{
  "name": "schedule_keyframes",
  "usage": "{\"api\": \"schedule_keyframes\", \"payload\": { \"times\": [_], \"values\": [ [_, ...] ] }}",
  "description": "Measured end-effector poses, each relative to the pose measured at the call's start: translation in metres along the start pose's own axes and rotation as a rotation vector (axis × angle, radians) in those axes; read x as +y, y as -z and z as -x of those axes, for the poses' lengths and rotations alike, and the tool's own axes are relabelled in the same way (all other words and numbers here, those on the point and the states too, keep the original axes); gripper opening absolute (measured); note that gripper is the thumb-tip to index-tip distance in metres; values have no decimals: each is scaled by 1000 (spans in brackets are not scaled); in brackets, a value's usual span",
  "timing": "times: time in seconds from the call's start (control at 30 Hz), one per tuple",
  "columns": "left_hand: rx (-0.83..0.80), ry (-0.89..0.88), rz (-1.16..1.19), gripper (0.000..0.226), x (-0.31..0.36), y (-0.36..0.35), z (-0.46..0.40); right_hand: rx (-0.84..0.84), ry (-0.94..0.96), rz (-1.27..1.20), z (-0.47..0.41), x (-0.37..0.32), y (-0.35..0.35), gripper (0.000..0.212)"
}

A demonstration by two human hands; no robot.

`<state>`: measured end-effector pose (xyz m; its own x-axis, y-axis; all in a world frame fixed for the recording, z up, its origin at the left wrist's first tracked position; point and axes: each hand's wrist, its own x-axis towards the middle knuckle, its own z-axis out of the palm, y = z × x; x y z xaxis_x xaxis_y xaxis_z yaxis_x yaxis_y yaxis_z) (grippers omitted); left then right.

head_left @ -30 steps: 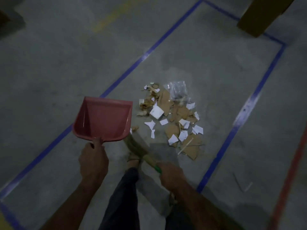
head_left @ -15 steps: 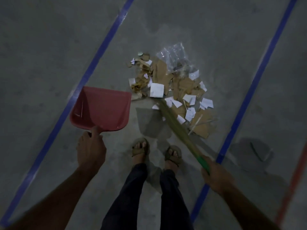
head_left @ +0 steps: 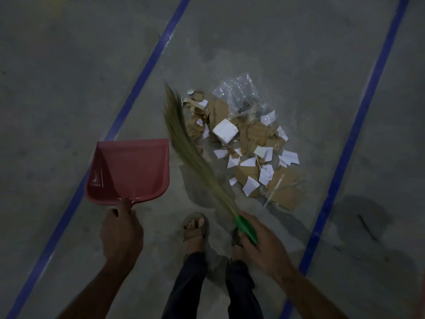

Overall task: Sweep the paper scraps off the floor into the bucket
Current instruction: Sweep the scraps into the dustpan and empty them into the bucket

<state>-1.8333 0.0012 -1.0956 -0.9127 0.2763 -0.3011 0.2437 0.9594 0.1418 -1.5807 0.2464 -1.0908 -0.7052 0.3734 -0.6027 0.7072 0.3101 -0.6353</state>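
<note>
A heap of white paper scraps and brown cardboard bits (head_left: 250, 153) lies on the grey concrete floor, with a clear plastic bag (head_left: 239, 93) at its far edge. My left hand (head_left: 120, 233) grips the handle of a red dustpan (head_left: 130, 170), which sits left of the heap with its mouth pointing away from me. My right hand (head_left: 261, 242) holds the green handle of a straw broom (head_left: 184, 139). The broom's bristles slant up and left, between the dustpan and the heap. No bucket is in view.
Two blue tape lines (head_left: 147, 67) (head_left: 354, 132) run diagonally across the floor on either side of the heap. My sandalled feet (head_left: 195, 226) and dark trouser legs stand just short of the scraps.
The broom has swung left, from lying across the scraps to their left edge beside the dustpan. My right hand has moved left and nearer the feet. The view has shifted slightly.
</note>
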Motion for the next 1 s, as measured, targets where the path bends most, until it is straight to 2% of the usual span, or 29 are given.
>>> {"api": "schedule_keyframes", "payload": {
  "times": [0.2, 0.3, 0.37, 0.4, 0.5, 0.57, 0.63, 0.73, 0.87, 1.0],
  "values": [
    [13, -27, 17, 41, -1, -16, -12, 80, 73, -148, -195, -78, 12, 52],
    [8, -81, 4, 41, -2, -29, -21, 25, -86, -390, -272, -86, 24, 29],
    [-3, -120, -10, 41, -1, -36, -26, -31, -190, -560, -296, -71, 29, 6],
    [-9, -134, -14, 40, -1, -40, -28, -53, -240, -605, -298, -61, 29, 3],
    [-24, -159, -45, 41, 2, -45, -33, -56, -391, -578, -266, -15, 19, 16],
    [-45, -153, -60, 40, 7, -49, -35, -47, -439, -590, -220, 13, 13, 15],
    [-82, -147, -74, 40, 14, -51, -37, 9, -436, -568, -168, 36, 10, 11],
    [-136, -149, -99, 39, 28, -54, -40, 85, -450, -457, -95, 54, 17, 27],
    [-154, -156, -126, 36, 39, -55, -36, 65, -304, -480, -24, 47, 34, 39],
    [-140, -101, -176, 34, 25, -57, -20, 15, -204, -435, -20, 37, 27, 42]
  ]
}}
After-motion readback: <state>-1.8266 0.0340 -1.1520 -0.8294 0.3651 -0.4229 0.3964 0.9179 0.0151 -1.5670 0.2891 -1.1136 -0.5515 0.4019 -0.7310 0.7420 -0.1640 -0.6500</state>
